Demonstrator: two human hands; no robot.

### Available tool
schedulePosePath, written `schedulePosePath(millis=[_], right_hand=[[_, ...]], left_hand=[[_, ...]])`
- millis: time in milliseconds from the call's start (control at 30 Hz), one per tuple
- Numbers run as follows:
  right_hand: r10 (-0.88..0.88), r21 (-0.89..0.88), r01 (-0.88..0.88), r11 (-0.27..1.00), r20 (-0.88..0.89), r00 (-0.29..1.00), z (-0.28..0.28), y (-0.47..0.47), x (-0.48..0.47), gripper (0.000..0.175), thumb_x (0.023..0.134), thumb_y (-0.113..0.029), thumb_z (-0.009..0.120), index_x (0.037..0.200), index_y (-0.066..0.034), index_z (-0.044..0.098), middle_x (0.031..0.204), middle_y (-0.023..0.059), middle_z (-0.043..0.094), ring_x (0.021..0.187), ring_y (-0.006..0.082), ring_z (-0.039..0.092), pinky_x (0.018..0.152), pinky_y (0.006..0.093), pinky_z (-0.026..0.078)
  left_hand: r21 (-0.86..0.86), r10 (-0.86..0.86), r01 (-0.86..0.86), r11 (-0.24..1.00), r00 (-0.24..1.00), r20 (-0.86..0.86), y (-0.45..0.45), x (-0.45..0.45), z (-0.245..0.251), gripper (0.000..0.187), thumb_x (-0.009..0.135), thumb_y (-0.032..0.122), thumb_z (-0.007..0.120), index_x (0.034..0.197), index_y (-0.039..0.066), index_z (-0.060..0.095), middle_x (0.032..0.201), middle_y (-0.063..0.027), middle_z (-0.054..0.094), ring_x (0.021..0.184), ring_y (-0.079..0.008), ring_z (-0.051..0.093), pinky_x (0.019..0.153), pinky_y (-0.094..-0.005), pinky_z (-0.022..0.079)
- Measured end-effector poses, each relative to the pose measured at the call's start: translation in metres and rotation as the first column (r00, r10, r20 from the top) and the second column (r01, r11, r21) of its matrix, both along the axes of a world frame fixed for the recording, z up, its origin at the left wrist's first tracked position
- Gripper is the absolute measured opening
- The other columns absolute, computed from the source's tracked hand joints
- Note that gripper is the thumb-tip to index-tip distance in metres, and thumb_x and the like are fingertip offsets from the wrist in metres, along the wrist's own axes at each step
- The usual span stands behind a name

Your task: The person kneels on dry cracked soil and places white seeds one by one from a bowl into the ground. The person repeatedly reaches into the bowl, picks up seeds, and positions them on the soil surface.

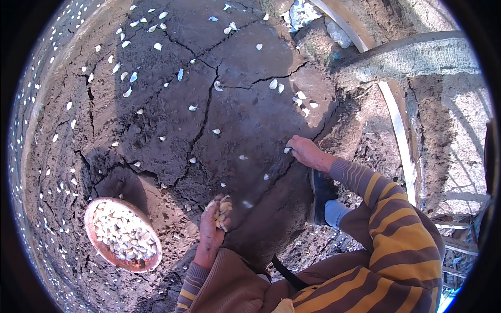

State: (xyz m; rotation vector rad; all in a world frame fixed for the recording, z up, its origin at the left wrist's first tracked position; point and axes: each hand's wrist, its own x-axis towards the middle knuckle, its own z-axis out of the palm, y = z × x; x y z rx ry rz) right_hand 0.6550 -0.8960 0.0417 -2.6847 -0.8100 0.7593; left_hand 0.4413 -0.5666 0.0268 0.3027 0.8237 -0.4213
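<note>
My left hand [213,225] is cupped around several garlic cloves [223,214], palm up, low over the soil. Further right, my right hand [309,152] pinches a single garlic clove [287,150] between its fingertips, close to the ground. Pale cloves lie scattered across the dark, cracked soil [250,117], some of them apparently standing in it. To the left of my left hand sits a reddish bowl [158,256] filled with loose garlic cloves [123,231].
My dark shoe [323,193] rests on the soil below my right hand. A pale pipe or beam [411,54] crosses at upper right, meeting a curved white strip [399,129]. Stones [317,41] and crumpled plastic [301,15] lie near the top. Cracks run through the soil.
</note>
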Motion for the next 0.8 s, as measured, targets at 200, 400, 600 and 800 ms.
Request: schedulePosePath(millis=[200,400,600,800], right_hand=[[0.008,-0.055,-0.003,0.998,0.096,0.995,0.000,0.004,-0.022,0.021,0.076,-0.002,0.062,0.093,-0.0026,0.049,0.089,0.0162,0.051,0.081,0.0378,0.058,0.071,0.0446,0.049],[0.220,-0.176,-0.185,0.967,0.209,0.953,-0.009,0.007,-0.024,0.023,0.072,-0.001,0.060,0.092,-0.0038,0.049,0.090,0.0141,0.050,0.084,0.0324,0.058,0.068,0.0420,0.050],[0.160,-0.175,-0.127,0.976,0.185,0.970,-0.031,0.002,-0.027,0.022,0.073,-0.002,0.060,0.092,-0.0034,0.049,0.089,0.0161,0.051,0.081,0.0356,0.058,0.068,0.0441,0.050],[0.003,-0.039,-0.001,0.999,0.059,0.998,-0.025,-0.007,-0.015,0.018,0.077,-0.001,0.058,0.092,-0.0016,0.048,0.087,0.0205,0.053,0.077,0.0422,0.059,0.068,0.0491,0.049]], left_hand=[[-0.001,-0.005,0.005,1.000,1.000,0.013,0.000,0.002,-0.002,0.033,0.094,0.019,0.049,0.125,0.007,0.052,0.105,-0.0073,0.061,0.074,-0.0136,0.056,0.054,-0.0228,0.041],[-0.001,-0.014,0.014,1.000,1.000,-0.003,-0.004,0.005,0.001,0.031,0.096,0.018,0.048,0.125,0.006,0.052,0.103,-0.0076,0.063,0.071,-0.0117,0.056,0.053,-0.0226,0.043],[0.011,-0.010,0.010,1.000,1.000,0.002,-0.005,0.010,0.006,0.030,0.097,0.018,0.048,0.124,0.005,0.053,0.104,-0.0076,0.063,0.069,-0.0102,0.054,0.053,-0.0218,0.042],[0.022,-0.004,0.004,1.000,1.000,-0.014,-0.001,0.007,0.006,0.030,0.097,0.016,0.046,0.124,0.006,0.052,0.105,-0.0070,0.063,0.070,-0.0102,0.054,0.053,-0.0217,0.041]])
